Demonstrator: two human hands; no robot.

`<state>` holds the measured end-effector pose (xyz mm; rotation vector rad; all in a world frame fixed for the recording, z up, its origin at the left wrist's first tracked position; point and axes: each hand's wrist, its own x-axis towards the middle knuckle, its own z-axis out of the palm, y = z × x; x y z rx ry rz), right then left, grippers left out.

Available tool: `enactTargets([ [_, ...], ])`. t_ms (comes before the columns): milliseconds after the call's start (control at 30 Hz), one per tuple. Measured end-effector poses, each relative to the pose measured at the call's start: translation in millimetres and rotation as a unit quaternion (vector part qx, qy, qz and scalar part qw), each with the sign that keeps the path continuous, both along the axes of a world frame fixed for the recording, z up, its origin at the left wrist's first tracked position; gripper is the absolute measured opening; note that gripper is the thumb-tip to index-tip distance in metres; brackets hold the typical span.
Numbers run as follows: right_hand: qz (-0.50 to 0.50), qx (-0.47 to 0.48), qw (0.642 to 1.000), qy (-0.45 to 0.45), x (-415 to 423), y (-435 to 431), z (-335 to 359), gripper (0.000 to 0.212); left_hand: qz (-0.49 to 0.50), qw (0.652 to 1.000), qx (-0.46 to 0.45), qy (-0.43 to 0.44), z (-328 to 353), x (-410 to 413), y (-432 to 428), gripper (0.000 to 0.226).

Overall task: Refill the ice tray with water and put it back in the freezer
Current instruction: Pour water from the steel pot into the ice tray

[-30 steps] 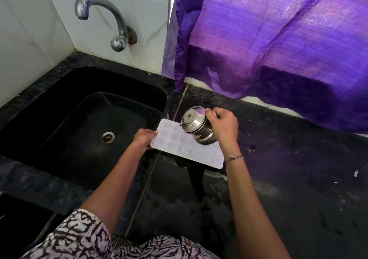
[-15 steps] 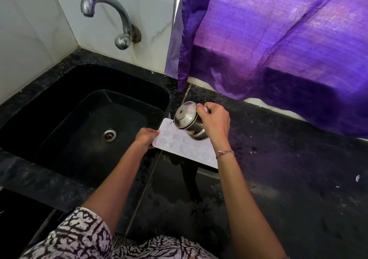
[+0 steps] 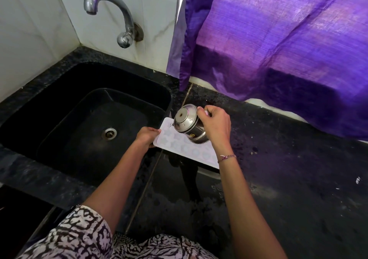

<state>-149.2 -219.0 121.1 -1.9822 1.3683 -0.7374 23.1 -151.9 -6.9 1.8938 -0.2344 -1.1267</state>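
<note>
Here, white ice tray [image 3: 179,145] on the wet black countertop [image 3: 278,179] just right of the sink [image 3: 65,91], left hand [image 3: 148,137] gripping its left end, right hand [image 3: 216,125] curled round a steel cup [image 3: 189,124] tipped sideways above the tray, purple curtain [image 3: 278,39] behind.

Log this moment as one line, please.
left hand: holds ice tray end | right hand: grips steel cup, tipped over tray | water flow: not visible | tray: beside sink
</note>
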Motion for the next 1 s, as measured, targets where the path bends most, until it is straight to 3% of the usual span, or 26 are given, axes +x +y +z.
enactTargets([
  [1000,0.01,0.001,1.0,0.019,-10.4,7.8,-4.5,0.043,-0.002,1.0,0.002,-0.008,-3.0,0.0,-2.0,0.012],
])
